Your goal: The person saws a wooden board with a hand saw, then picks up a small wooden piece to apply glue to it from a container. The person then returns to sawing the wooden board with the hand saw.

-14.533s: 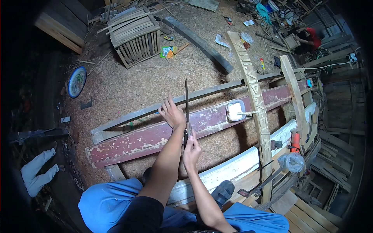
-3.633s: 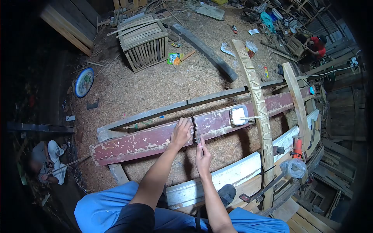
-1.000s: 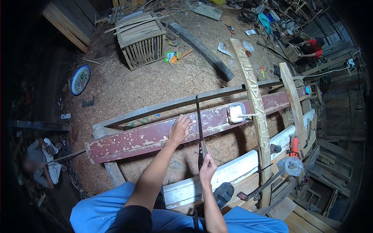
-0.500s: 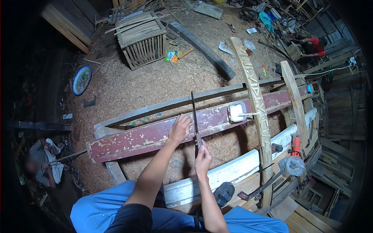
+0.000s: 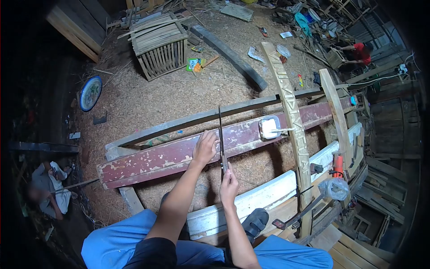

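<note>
My left hand [image 5: 205,148] is on the worn maroon beam [image 5: 148,163], its fingers bent and close together right beside a blade. Whatever lies under those fingers is hidden. My right hand [image 5: 229,184] is closed round the near end of this long, thin dark blade [image 5: 221,134], which I see almost edge-on. The blade lies across the beam and points away from me; its exact kind is unclear. Farther right along the beam stands a square tub [image 5: 270,127] of white stuff with a pale stick over its rim.
A carved plank [image 5: 292,107] and a plain plank [image 5: 333,101] cross the beam. Near my sandalled foot lies a white-painted board [image 5: 260,195]. A slatted crate [image 5: 162,56] stands on the shaving-strewn floor. One person [image 5: 53,188] sits at left, another [image 5: 360,53] at far right.
The view has shifted slightly, so most things sit a little farther left. My right hand and the blade have moved slightly left; my left hand stays on the beam.
</note>
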Available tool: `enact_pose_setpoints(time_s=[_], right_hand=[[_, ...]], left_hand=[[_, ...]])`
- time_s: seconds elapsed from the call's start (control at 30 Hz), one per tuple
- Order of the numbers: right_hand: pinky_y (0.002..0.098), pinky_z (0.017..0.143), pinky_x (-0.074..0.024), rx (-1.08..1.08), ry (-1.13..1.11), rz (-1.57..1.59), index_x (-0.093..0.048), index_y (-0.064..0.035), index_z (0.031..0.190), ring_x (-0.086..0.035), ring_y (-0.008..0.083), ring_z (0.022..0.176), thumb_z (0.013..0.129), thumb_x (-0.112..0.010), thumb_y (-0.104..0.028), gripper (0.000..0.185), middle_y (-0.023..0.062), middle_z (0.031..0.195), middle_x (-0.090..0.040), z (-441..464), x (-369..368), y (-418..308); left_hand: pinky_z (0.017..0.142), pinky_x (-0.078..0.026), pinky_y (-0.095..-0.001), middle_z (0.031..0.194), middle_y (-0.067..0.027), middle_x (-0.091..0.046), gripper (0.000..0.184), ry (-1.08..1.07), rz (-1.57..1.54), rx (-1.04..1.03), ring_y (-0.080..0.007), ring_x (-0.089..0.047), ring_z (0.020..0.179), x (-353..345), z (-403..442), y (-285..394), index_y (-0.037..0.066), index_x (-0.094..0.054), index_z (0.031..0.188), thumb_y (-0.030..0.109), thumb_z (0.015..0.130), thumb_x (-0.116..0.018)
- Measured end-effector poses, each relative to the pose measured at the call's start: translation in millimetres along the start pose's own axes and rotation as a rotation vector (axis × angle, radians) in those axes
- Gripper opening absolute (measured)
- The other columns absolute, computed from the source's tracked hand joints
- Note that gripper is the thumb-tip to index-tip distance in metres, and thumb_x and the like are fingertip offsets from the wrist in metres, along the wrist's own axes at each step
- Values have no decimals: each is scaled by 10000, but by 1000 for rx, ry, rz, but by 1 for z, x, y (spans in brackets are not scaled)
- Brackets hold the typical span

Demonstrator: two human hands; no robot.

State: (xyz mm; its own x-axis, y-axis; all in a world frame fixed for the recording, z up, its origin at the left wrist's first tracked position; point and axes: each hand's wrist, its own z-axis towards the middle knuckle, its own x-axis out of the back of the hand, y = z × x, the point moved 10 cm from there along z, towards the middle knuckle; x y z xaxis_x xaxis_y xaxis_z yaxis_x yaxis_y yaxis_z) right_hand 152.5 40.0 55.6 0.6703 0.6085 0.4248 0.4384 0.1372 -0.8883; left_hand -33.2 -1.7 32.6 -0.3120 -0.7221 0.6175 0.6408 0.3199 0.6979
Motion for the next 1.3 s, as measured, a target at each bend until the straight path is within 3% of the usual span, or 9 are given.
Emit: enact_pose_setpoints(time_s=[0.33,0.47,0.67,0.87,1.17,1.3], right_hand=[[392,971,-500,-8,-2,15,-570,67,1379,-685,331,1132,1068,-459,-148,394,269,1248,-681,-3,2,-8],[391,1009,-482,-17,74,56,-590,75,1358,-667,326,1168,1063,-471,-150,389,259,1270,-675,-15,7,9],[384,1006,-488,12,153,91,-583,73,1367,-658,301,1188,1077,-472,-193,409,254,1284,-671,13,18,7],[378,973,-506,17,-9,56,-582,69,1366,-681,295,1145,1070,-475,-155,387,270,1240,-686,54,-16,5],[374,956,-504,55,-19,44,-576,67,1374,-683,291,1126,1062,-471,-124,381,267,1231,-687,31,-9,-1],[401,852,-535,-196,-109,-62,-584,40,1378,-730,325,1002,1061,-461,-112,372,283,1144,-708,27,-8,-15]], left_hand=[[859,-486,-452,981,-151,-595,118,30,-25,-32,-359,-574,989,8,0,4,-2,-621,923,-2,818,-676],[849,-478,-469,959,-164,-584,118,55,-13,59,-378,-569,976,1,1,-4,-11,-609,931,7,834,-675],[888,-482,-452,995,-145,-583,116,-63,-84,37,-353,-565,1024,-1,4,-9,2,-613,945,22,847,-671],[862,-478,-458,980,-171,-590,104,-30,-87,50,-382,-569,998,2,4,-7,-25,-616,945,23,867,-665],[873,-480,-460,977,-168,-586,87,17,-59,40,-377,-566,996,1,1,-6,-14,-618,925,-5,840,-634],[863,-475,-463,962,-173,-577,100,-2,-64,36,-382,-561,987,0,5,-3,-15,-612,916,-25,819,-635]])
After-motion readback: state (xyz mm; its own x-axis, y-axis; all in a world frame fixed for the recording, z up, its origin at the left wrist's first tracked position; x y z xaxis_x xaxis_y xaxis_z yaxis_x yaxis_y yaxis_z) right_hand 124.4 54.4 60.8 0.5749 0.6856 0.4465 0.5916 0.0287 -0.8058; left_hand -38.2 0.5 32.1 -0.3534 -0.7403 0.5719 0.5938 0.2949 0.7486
